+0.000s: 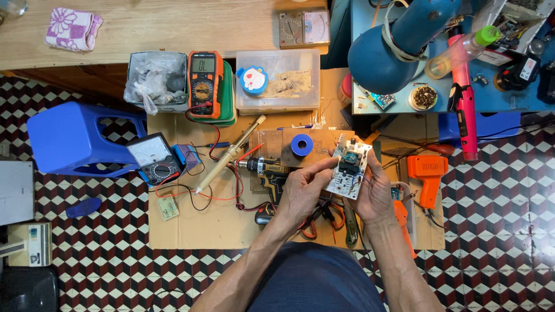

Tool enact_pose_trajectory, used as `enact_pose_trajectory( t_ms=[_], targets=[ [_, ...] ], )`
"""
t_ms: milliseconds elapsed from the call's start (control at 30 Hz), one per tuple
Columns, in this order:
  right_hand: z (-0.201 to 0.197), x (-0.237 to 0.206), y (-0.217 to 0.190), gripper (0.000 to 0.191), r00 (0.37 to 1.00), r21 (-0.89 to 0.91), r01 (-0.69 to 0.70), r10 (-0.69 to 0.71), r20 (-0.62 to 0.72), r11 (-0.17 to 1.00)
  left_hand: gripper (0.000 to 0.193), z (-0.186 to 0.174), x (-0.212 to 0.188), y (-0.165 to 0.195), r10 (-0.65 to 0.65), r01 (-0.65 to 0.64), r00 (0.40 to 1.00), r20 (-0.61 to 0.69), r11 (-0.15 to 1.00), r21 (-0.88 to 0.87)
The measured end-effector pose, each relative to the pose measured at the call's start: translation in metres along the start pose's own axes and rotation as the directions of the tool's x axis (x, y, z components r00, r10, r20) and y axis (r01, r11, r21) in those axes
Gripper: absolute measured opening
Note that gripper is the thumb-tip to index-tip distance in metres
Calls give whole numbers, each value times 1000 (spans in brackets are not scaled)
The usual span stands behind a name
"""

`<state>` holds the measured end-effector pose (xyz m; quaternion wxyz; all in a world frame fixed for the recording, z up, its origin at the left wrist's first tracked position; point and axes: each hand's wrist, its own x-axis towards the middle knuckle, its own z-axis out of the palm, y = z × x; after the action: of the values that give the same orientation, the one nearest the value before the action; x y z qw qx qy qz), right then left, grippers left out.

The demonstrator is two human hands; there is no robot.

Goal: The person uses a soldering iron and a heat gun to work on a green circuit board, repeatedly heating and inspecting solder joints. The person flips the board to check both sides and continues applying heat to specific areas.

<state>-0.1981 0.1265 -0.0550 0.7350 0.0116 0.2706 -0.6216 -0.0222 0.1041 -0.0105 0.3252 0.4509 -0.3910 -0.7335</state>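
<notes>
We grip the white circuit board (348, 166) at centre frame, left hand (300, 193) and right hand (374, 196) pinching opposite edges; steady fingertips keep components untouched.

I am holding a white circuit board (347, 167), matt, studded with dark plastic parts, over dull brown cardboard (214, 222). An orange glossy plastic glue gun (426, 173) is lying beside it; the tabletop (173, 26) is looking like bare wood.

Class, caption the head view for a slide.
Both hands, left hand and right hand, hold a white rectangular circuit board above a cardboard-covered workspace.
</notes>
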Motion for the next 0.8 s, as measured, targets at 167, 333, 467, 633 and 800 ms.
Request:
enact_pose_trajectory(
  t_ms=[167, 333, 467, 633, 800],
  targets=[
    [1, -7, 11, 56, 999, 58, -12, 14, -41, 998, 36, -5, -8, -10, 16, -14, 1000, 10, 995, -103],
    [1, -15, 25, 57, 1000, 72, -9, 10, -16, 997, 32, -18, -19, -16, 95, -95, 995, 11, 995, -4],
    [1, -20, 37, 51, 999, 139, 12, -8, -31, 990, 34, -32, -28, -18, 96, -96, 993, 64, 995, -6],
    [1, -27, 51, 51, 984, 14, 86, -82, -160, 996, 32, -48, -42, -23, 150, -159, 984, 97, 983, 96],
    [7, -35, 54, 50, 991, 62, 84, -77, -107, 995, 30, -57, -55, -24, 169, -193, 977, 132, 961, 196]
  ],
)
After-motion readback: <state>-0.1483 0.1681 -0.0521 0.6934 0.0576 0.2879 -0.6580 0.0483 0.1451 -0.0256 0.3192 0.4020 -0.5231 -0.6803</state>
